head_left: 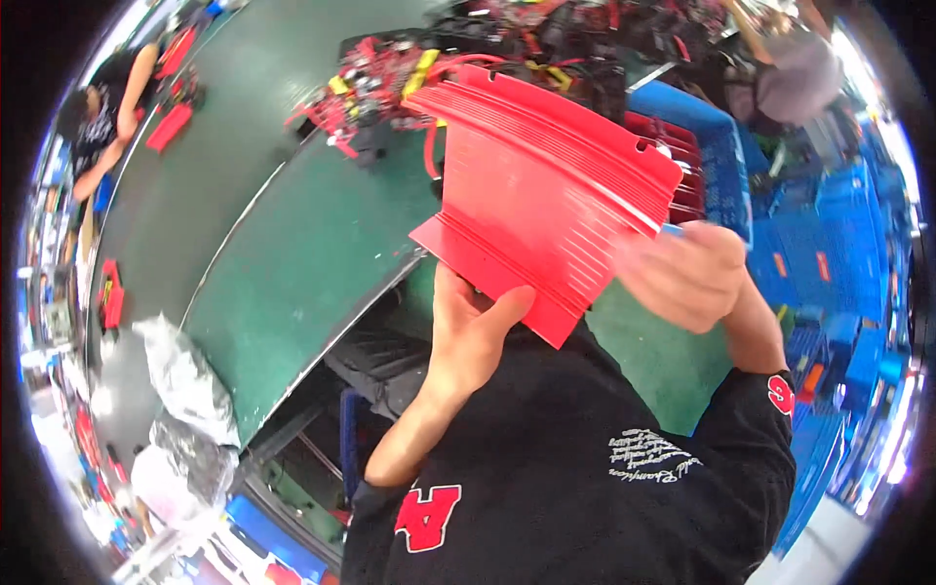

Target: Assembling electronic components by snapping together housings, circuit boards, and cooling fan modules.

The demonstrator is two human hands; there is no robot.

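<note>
A red ribbed panel [531, 185], bent along its lower part and notched along its top edge, is held up in front of me at a tilt. My left hand [473, 327] grips its lower flange, thumb on the near face and the other fingers partly hidden behind. Beside the panel's right edge is my right hand [687, 273], its fingers curled and blurred by motion. A small light-blue bit shows at those fingers; whether it is held or lies behind them is unclear.
A green worktable [292, 263] extends left, with a heap of red, black and yellow parts [375, 93] at its far side. A blue crate [726, 146] holds red pieces. Crumpled plastic bags [185, 375] lie at left. Co-workers sit at far left [107, 127] and far right [799, 83].
</note>
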